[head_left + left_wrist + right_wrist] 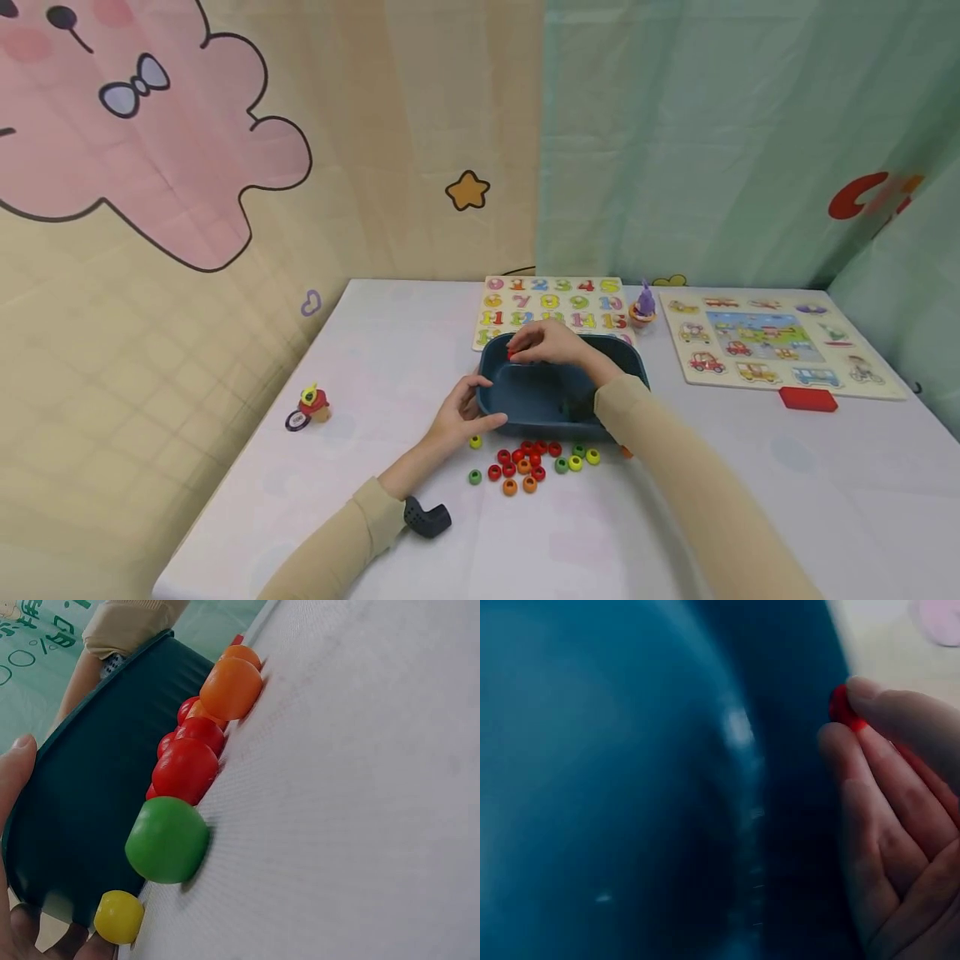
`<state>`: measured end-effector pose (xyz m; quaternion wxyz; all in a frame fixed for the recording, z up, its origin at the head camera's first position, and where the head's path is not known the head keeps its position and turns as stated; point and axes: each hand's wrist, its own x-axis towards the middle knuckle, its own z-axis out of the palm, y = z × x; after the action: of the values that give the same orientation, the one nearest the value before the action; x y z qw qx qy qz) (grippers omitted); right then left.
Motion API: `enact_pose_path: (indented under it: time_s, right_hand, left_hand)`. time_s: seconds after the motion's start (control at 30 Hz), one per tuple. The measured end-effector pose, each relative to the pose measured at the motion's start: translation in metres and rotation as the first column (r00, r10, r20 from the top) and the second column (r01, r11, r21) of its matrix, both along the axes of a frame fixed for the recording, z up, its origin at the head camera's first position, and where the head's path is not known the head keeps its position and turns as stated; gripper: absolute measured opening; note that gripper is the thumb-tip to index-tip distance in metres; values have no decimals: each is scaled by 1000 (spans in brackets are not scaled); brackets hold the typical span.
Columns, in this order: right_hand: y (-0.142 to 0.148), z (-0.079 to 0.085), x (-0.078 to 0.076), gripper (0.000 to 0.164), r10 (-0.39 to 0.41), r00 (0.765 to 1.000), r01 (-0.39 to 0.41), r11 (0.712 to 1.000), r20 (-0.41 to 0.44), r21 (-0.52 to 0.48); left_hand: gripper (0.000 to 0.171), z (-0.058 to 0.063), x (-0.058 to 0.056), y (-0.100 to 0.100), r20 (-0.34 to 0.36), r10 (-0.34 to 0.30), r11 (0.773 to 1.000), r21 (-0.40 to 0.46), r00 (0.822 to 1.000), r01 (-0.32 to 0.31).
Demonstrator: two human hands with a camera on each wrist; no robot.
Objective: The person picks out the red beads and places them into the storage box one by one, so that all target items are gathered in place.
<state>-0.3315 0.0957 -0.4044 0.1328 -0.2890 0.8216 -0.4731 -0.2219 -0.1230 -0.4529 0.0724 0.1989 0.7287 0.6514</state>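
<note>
A dark blue plastic basin (536,392) stands near the middle of the table. My left hand (459,417) grips its near left corner, thumb along the front wall and fingers at the left side. Over the basin's far left part, my right hand (551,343) pinches a red bead (843,706) between thumb and fingertips. Several loose beads lie in front of the basin: red beads (509,469), orange beads (510,487), green beads (562,465) and yellow beads (575,463). In the left wrist view a green bead (166,840) and a yellow bead (119,916) are closest to the left hand.
Behind the basin lies a number puzzle board (517,304), with a small purple toy (645,304) beside it. A vehicle puzzle board (780,337) and a red block (807,399) are at right. At left sits a small toy figure (313,403); a black curved piece (427,517) lies near the left sleeve.
</note>
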Motion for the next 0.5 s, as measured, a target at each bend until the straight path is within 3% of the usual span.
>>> enact_pose_path:
  time_s: [0.23,0.5]
  right_hand:
    - [-14,-10,-1,18,64,994,-48,984,-87,169]
    - [-22,-9,0,18,22,996,2,965,-87,263]
  left_hand:
    - [56,-3,-1,1,-23,13,1000,5,1000,-13]
    - [60,-8,-2,1,-27,34,999,17,999,-34]
